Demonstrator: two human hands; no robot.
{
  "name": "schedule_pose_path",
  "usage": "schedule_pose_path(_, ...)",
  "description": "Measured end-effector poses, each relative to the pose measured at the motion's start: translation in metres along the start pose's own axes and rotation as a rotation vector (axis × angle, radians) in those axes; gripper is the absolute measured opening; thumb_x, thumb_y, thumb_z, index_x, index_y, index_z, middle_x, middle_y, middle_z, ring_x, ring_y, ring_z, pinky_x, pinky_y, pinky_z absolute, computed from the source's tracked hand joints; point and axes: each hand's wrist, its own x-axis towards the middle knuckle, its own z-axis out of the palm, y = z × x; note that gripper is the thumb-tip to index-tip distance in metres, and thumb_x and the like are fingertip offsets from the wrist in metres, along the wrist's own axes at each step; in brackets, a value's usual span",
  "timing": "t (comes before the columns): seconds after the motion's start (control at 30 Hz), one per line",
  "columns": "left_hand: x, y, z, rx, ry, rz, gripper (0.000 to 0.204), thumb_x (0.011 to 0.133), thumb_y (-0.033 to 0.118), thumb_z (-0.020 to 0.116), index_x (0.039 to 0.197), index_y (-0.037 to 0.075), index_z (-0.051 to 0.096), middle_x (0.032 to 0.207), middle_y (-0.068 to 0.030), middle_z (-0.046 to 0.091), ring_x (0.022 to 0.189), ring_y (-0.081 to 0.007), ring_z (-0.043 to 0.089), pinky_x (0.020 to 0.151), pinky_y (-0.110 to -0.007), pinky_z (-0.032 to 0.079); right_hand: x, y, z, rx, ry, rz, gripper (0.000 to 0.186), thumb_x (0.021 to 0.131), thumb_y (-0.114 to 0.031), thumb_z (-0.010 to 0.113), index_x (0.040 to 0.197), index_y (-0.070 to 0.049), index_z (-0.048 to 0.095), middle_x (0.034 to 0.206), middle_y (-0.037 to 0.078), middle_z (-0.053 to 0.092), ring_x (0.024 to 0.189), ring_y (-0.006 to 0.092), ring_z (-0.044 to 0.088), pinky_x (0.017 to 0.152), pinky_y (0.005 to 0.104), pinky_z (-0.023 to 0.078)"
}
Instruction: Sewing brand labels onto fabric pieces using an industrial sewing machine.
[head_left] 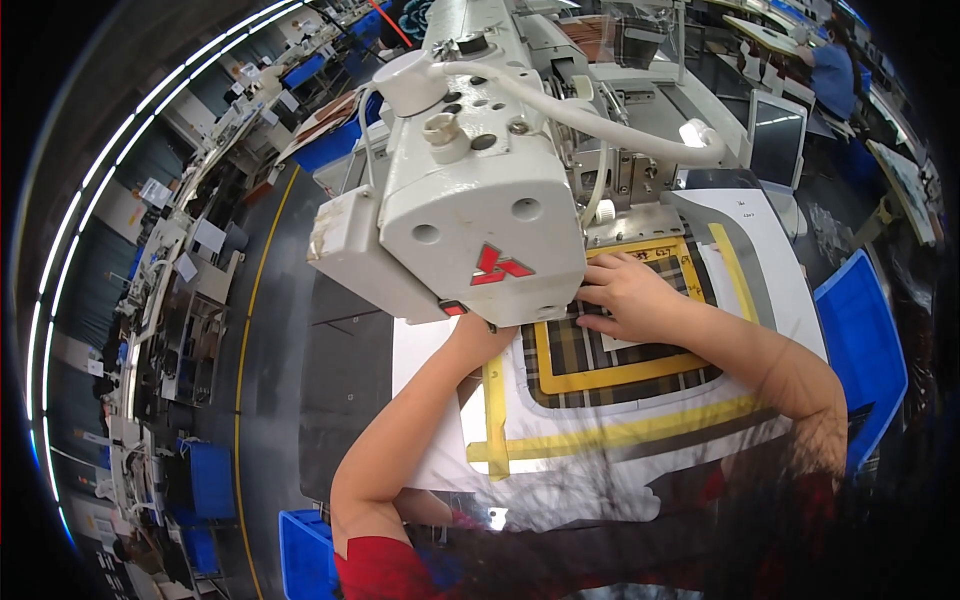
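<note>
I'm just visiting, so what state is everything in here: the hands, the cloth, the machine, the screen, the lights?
Plaid fabric: spread flat, partly covered.
Yellow frame: lying flat over the cloth.
Right hand: palm down, fingers spread.
Left hand: mostly hidden behind the machine.
Machine head: running or stopped, cannot tell.
Screen: dark.
Strip lights: lit.

White sewing machine head [480,215] overhangs the left hand [485,335], obstructing access from above. Metal bracket [640,220] obstructs the far side, beyond the right hand [628,298]. Open passage: from the near edge, between the forearms [410,420], over the plaid fabric [570,358].
</note>
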Motion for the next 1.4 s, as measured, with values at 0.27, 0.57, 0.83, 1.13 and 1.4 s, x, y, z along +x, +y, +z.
schedule_pose_path(0.27,-0.002,0.030,-0.002,0.308,0.118,0.029,0.028,0.083,0.011,0.063,0.107,-0.003,0.060,0.105,-0.0220,0.059,0.100,-0.0396,0.055,0.087,-0.046,0.046,-0.003,-0.003,0.006,-0.032,0.022,-0.019,0.033,0.083,-0.028,0.068,0.109,-0.007,0.067,0.117,0.006,0.061,0.109,0.0246,0.054,0.096,0.0393,0.042)
schedule_pose_path(0.57,0.005,0.057,-0.005,0.358,0.121,-0.122,0.030,0.086,0.014,0.059,0.109,-0.005,0.057,0.105,-0.0272,0.057,0.100,-0.0447,0.053,0.087,-0.049,0.043,-0.004,-0.001,0.007,-0.007,0.041,-0.022,0.034,0.082,-0.027,0.068,0.109,-0.006,0.067,0.117,0.005,0.061,0.106,0.0235,0.056,0.095,0.0368,0.042)
schedule_pose_path(0.83,-0.037,0.087,-0.017,0.320,0.012,0.100,0.025,0.081,0.010,0.065,0.105,0.005,0.060,0.119,-0.0125,0.059,0.116,-0.0346,0.054,0.098,-0.044,0.041,-0.081,0.007,-0.036,-0.221,0.079,0.312,0.039,0.081,-0.029,0.069,0.113,-0.006,0.063,0.117,0.005,0.061,0.111,0.0247,0.053,0.099,0.0409,0.038)
schedule_pose_path(1.13,0.013,0.129,0.028,0.313,-0.093,0.292,0.037,0.079,0.022,0.073,0.111,0.007,0.060,0.124,-0.0102,0.056,0.118,-0.0317,0.052,0.097,-0.042,0.042,-0.087,0.016,-0.042,-0.288,0.197,0.319,0.032,0.082,-0.017,0.068,0.111,-0.005,0.064,0.114,0.007,0.063,0.111,0.0249,0.054,0.098,0.0400,0.040)
schedule_pose_path(1.4,0.033,0.128,0.045,0.297,-0.068,0.335,0.020,0.069,0.013,0.073,0.078,0.008,0.057,0.077,-0.0047,0.052,0.077,-0.0249,0.053,0.065,-0.036,0.046,-0.074,0.031,-0.042,0.075,0.215,0.491,0.028,0.077,-0.008,0.069,0.104,-0.005,0.065,0.101,0.011,0.063,0.097,0.0305,0.057,0.087,0.0388,0.045)
